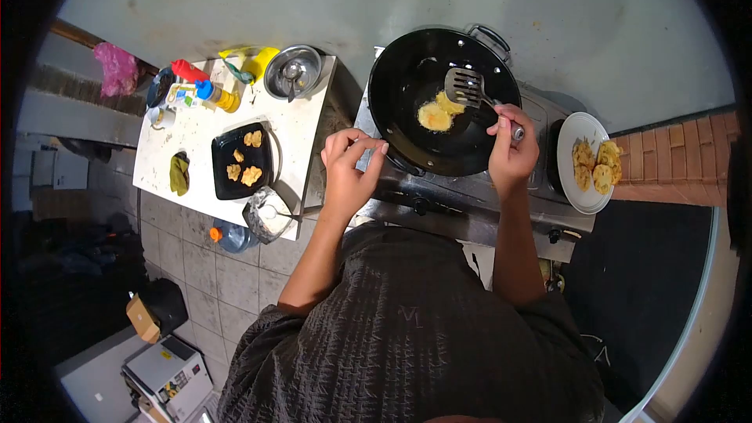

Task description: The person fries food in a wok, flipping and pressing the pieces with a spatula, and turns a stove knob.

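Observation:
My right hand [513, 154] is closed around the handle of a slotted spatula [464, 87]. The spatula's metal blade is over a black wok [478, 145] on the stove, at the edge of a yellow battered piece [435, 115] frying in oil. Part of the food lies behind the blade. My left hand [350, 170] hovers by the wok's near left side, its fingers loosely bent and apart, with nothing visible in them. One loop handle of the wok points to the far right; the other is close to my left hand.
On the stove's right, a white plate [569, 182] holds several fried pieces. The white table [301, 121] at left carries a black tray [222, 158] with battered pieces, a metal bowl [274, 78] with a spoon, an oil bottle [225, 99], a green cloth [179, 174] and a bag of white powder [270, 215].

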